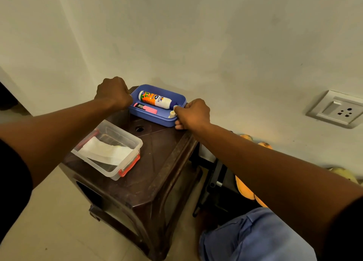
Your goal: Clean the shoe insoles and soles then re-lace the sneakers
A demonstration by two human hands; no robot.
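Note:
No shoe, insole or lace is in view. A blue plastic tray (177, 100) sits at the far end of a dark brown plastic stool (157, 162). In the tray lie a white and orange glue bottle (155, 99), a pink highlighter (146, 108) and a small cream stick (172, 114). My left hand (114, 93) is a closed fist at the tray's left end. My right hand (191, 114) grips the tray's right rim, fingers curled under it.
A clear plastic box (125, 141) with red clips holds a folded white cloth (107, 150) on the stool's near left. A wall socket (336, 108) is at the right. Orange objects (246, 190) and a black frame (218, 184) lie beside the stool. My blue-clad knee (255, 237) is below.

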